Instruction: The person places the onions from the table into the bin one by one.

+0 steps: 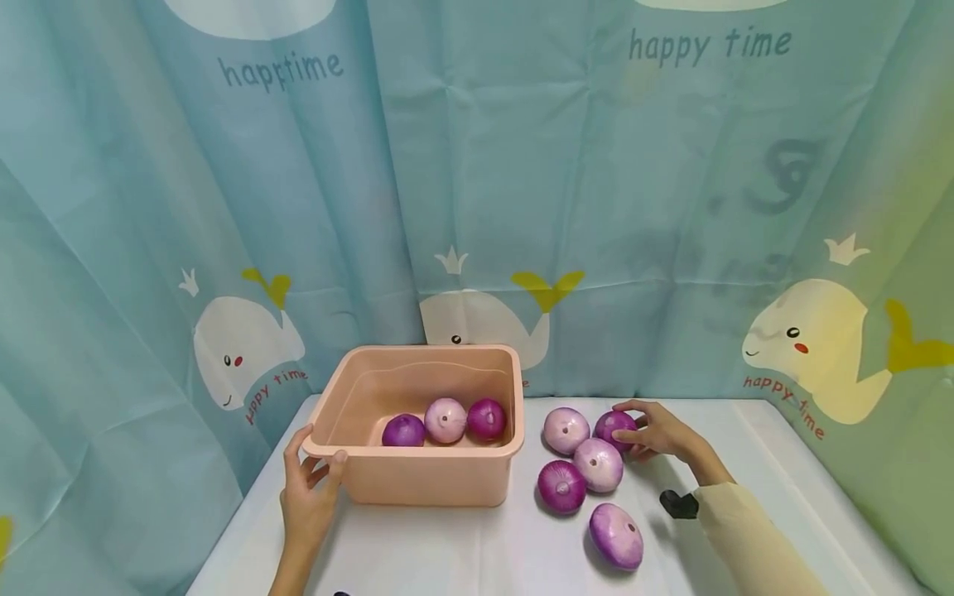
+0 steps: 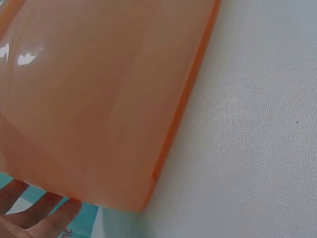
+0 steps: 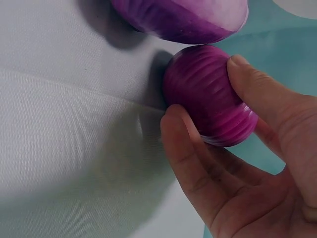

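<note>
My left hand (image 1: 309, 492) grips the near left corner of a peach plastic bin (image 1: 428, 483), thumb at the front rim and fingers on the left side. In the left wrist view, its fingers (image 2: 54, 218) lie along the bin's wall (image 2: 99, 99). Inside the bin are a dark purple onion (image 1: 403, 431), a pale onion (image 1: 445, 420) and another purple onion (image 1: 486, 419). Right of it, my right hand (image 1: 659, 430) holds a small purple onion (image 3: 205, 94) between thumb and fingers, at the back of a group of onions.
Around the held onion sit two pale onions (image 1: 566, 430) and a magenta onion (image 1: 561, 487). Nearer the front, a purple-and-white onion (image 1: 616, 536) lies tilted on the white table (image 1: 447, 550). A blue curtain (image 1: 633, 207) with whale prints hangs right behind the table.
</note>
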Motion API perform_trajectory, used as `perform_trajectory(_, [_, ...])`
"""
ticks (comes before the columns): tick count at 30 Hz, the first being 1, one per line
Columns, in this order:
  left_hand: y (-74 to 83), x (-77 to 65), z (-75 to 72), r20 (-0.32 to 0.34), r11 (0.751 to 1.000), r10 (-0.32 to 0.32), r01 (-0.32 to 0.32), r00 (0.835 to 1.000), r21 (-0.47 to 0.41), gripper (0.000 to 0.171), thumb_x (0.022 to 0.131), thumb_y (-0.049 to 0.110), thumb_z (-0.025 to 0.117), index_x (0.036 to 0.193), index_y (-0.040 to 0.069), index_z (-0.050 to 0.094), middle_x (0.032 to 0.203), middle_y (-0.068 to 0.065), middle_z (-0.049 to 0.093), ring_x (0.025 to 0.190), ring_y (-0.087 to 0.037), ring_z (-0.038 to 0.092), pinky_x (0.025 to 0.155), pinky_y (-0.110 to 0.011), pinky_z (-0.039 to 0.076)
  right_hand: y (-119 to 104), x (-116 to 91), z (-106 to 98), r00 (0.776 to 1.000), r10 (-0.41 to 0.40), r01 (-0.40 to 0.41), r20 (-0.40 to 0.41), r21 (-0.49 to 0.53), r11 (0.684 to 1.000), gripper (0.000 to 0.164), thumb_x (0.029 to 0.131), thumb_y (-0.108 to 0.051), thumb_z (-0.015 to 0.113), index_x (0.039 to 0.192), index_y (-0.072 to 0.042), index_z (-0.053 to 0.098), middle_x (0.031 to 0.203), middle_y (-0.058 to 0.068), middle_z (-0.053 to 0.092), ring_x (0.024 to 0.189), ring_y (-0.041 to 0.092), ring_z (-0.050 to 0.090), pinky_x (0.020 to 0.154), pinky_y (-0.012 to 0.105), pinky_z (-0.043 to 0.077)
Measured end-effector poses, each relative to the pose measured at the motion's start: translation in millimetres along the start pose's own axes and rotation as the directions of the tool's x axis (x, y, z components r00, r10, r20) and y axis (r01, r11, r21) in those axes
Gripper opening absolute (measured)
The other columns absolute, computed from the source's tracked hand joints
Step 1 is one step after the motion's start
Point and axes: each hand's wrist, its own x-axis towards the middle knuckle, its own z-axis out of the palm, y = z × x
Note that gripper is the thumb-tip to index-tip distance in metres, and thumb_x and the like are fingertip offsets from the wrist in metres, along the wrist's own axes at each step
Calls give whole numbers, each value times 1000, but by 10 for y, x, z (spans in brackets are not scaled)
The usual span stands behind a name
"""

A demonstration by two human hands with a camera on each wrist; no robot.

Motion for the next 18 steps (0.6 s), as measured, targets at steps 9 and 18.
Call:
perform_trajectory(9, [-3, -9, -23, 17, 999, -31, 31, 999, 19, 67, 98, 20, 70, 156, 24, 36, 158, -14, 42, 109, 18, 49, 89, -4, 44, 17, -27, 33, 1000, 0, 0, -7, -3, 1000, 64, 92, -12, 78, 143, 9, 46, 107, 26, 60, 68, 24, 66, 65, 45, 63])
perform_trajectory(18, [64, -5, -70, 93, 996, -84, 84, 992, 5, 71, 102, 26, 66, 161, 29, 27, 163, -9, 34, 114, 12, 47, 91, -4, 43, -33, -52, 39, 998, -61, 60, -6, -81, 995, 60, 93, -9, 77, 140, 9, 45, 104, 28, 62, 69, 30, 71, 61, 47, 62])
